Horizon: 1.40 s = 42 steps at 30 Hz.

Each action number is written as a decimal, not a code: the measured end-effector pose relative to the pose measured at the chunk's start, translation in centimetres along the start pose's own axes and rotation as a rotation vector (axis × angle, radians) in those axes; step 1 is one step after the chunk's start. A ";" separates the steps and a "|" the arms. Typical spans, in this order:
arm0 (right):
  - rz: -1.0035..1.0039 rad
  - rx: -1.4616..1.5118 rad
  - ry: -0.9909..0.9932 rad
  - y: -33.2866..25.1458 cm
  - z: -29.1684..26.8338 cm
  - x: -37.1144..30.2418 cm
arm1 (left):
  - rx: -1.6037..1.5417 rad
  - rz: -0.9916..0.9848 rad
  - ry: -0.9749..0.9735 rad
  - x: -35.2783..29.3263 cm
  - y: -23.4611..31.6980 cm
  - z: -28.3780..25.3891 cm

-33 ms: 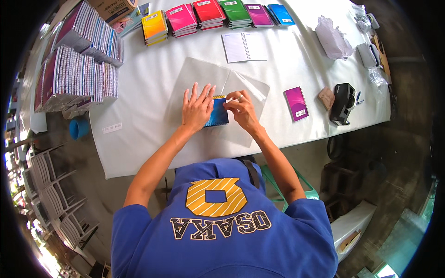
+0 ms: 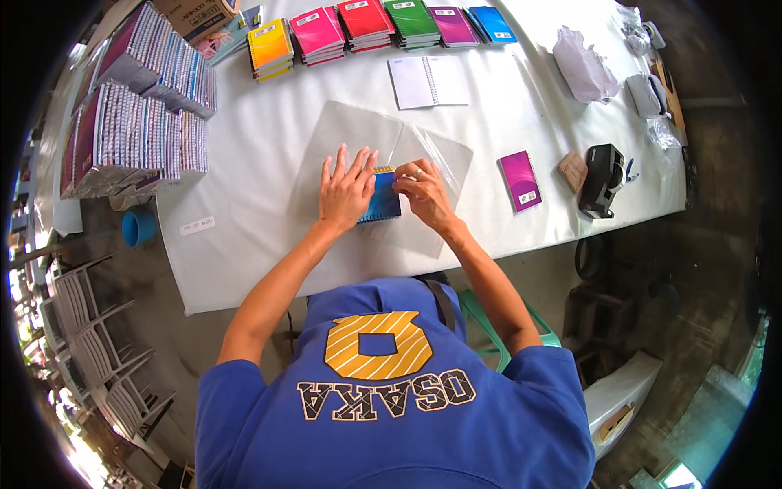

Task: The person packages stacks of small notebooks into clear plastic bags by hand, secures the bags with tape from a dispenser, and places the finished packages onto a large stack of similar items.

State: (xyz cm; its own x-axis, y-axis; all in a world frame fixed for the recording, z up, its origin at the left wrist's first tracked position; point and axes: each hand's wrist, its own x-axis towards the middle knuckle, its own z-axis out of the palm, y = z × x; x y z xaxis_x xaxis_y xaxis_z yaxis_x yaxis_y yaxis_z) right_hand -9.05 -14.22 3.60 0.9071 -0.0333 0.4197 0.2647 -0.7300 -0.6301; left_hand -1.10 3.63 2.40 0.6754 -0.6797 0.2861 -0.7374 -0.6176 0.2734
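Observation:
A small stack with a blue spiral notebook (image 2: 383,201) on top lies on a clear plastic sheet (image 2: 332,122). A strip of yellow cover and a coil show at its far edge. My left hand (image 2: 346,186) lies over the left side of the notebook, fingers stretched out and spread. At the notebook's upper right edge, my right hand (image 2: 423,192) is closed in a pinch, with a ring on one finger. What those fingertips grip is too small to tell, and they partly cover the notebook's corner.
Stacks of coloured notebooks (image 2: 342,33) line the far edge, near an open notebook (image 2: 417,83). On the right are a purple notebook (image 2: 520,181), a brown block (image 2: 573,169) and a black tape dispenser (image 2: 603,181). Tall notebook piles (image 2: 134,134) stand left, beside a paper label (image 2: 197,226).
The fingers of my right hand have shifted slightly at the notebook's upper right edge. My left hand stays where it was.

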 end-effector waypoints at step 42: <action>-0.026 0.164 -0.186 1.3 1.0 -1.3 | 0.012 -0.017 0.035 -0.4 0.0 0.0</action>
State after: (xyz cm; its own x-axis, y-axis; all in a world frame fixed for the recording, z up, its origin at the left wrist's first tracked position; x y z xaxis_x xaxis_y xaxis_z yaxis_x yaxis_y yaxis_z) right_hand -9.58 -14.42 1.58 0.9400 0.1214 0.3188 0.3243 -0.6079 -0.7247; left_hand -1.41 3.93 2.33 0.6874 -0.6549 0.3140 -0.7259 -0.6338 0.2672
